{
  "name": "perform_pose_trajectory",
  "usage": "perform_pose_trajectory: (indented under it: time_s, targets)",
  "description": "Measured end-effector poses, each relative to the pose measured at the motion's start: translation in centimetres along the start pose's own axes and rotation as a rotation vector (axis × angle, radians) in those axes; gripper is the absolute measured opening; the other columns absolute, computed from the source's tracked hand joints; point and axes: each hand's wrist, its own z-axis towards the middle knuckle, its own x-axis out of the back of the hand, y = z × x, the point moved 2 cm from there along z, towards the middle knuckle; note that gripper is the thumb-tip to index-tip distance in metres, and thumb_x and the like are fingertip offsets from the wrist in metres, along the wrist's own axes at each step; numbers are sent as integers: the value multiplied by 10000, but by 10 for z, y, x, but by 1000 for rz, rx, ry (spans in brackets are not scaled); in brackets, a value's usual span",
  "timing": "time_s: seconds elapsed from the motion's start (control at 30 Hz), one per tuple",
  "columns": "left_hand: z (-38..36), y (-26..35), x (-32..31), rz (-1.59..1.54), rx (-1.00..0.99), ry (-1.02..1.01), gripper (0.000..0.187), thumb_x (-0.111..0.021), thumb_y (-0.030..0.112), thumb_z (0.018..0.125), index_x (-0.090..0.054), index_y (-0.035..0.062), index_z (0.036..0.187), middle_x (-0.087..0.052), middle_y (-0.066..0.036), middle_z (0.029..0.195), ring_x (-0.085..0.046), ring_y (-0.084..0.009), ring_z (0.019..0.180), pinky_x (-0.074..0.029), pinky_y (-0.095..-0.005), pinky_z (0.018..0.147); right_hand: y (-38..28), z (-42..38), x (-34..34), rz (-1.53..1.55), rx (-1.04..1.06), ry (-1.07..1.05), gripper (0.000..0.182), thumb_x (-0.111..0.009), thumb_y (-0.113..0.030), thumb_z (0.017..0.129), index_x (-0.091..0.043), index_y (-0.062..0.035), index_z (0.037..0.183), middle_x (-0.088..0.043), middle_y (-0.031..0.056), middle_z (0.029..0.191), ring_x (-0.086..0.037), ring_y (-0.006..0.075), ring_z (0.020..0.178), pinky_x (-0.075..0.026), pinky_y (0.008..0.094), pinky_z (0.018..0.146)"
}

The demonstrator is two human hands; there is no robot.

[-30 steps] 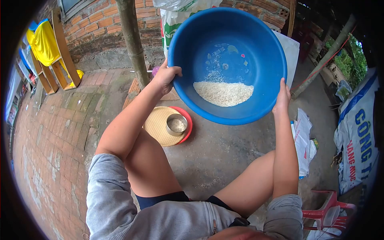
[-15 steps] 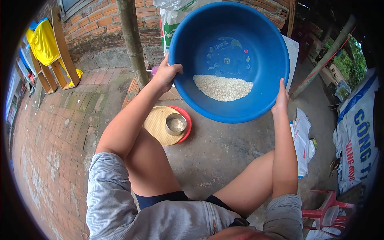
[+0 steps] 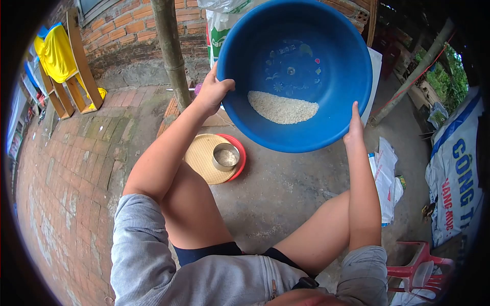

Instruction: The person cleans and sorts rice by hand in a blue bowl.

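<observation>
A large blue plastic basin (image 3: 337,71) is held up in front of me, tilted so that its inside faces me. White rice grains (image 3: 283,107) lie heaped along the lower left of its inner wall. My left hand (image 3: 214,91) grips the left rim, thumb inside and the other fingers hidden behind. On the lower right rim, my right hand (image 3: 354,127) is closed, with its thumb up along the edge. Below the basin, a metal bowl (image 3: 226,157) of grain sits on a round woven tray (image 3: 203,168), over a red basin (image 3: 242,158) on the floor.
A bamboo post (image 3: 171,51) rises left of the basin, near a brick wall (image 3: 122,30). Printed white sacks (image 3: 454,173) stand at the right, with a plastic bag (image 3: 385,173) and a red plastic chair (image 3: 421,265) nearby. A wooden rack (image 3: 76,56) holds yellow cloth.
The basin has shifted slightly up and right, still in both hands. The rice pile has slid a little toward the left side of the basin.
</observation>
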Motion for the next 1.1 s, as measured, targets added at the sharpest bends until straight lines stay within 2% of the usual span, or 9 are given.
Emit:
perform_pose_trajectory:
  time_s: [0.27,0.43,0.53,0.63,0.7,0.73,0.77,0.83,1.1]
  targets:
    - [-1,7,-2,5,-68,-36,634,-515,-65,695,-419,55,1309,-540,-51,965,-546,-139,833,-476,-264,752,15,14,5,45,-80,26,743,-617,-497,861,-379,-13,1372,-467,163,1363,-503,327,1203,-420,479,998]
    - [3,-1,-5,10,-4,-21,652,-507,-78,697,-417,65,1326,-539,-50,944,-547,-138,796,-479,-257,729,36,36,18,90,-294,-28,703,-607,-468,876,-369,-44,1385,-457,167,1373,-497,346,1205,-405,498,1007]
    - [8,-12,-2,5,92,5,655,-492,-100,692,-426,76,1320,-543,-65,898,-553,-146,731,-491,-259,623,43,38,23,58,-324,42,613,-573,-399,910,-402,-15,1357,-482,179,1347,-503,352,1195,-398,498,1009]
    - [14,-31,5,-48,252,26,612,-460,-128,669,-460,62,1251,-531,-90,891,-583,-198,716,-547,-334,632,29,27,21,-91,-186,98,535,-541,-331,932,-438,19,1323,-509,196,1315,-513,345,1182,-394,489,1009]
    - [20,-47,16,-136,481,53,568,-435,-138,647,-486,62,1176,-515,-115,863,-599,-231,688,-598,-390,648,17,22,18,-132,-183,78,514,-537,-314,935,-453,34,1304,-519,202,1301,-521,339,1172,-406,476,999]
    - [26,-57,23,-171,520,23,474,-430,-134,633,-478,0,1086,-531,-148,858,-627,-276,670,-610,-439,667,12,20,17,-171,-178,56,494,-533,-297,937,-468,48,1286,-530,208,1287,-529,332,1162,-417,464,990]
    - [33,-67,32,-174,520,22,474,-430,-134,633,-478,0,1086,-531,-148,858,-627,-276,670,-610,-439,667,7,18,16,-174,-176,57,494,-533,-297,937,-468,48,1286,-530,208,1287,-529,332,1162,-417,464,990]
    - [34,-77,38,-270,767,-17,494,-409,-145,624,-410,-40,1107,-516,-186,901,-637,-351,761,-585,-529,707,2,13,14,-244,-133,-3,461,-535,-244,935,-482,103,1234,-557,235,1224,-586,331,1073,-476,458,920]
    - [45,-94,43,-209,795,31,481,-416,-138,633,-396,-69,1109,-521,-226,935,-633,-402,804,-564,-570,708,26,31,28,-269,-263,-38,494,-519,-258,950,-435,93,1287,-514,236,1289,-544,334,1147,-454,455,958]
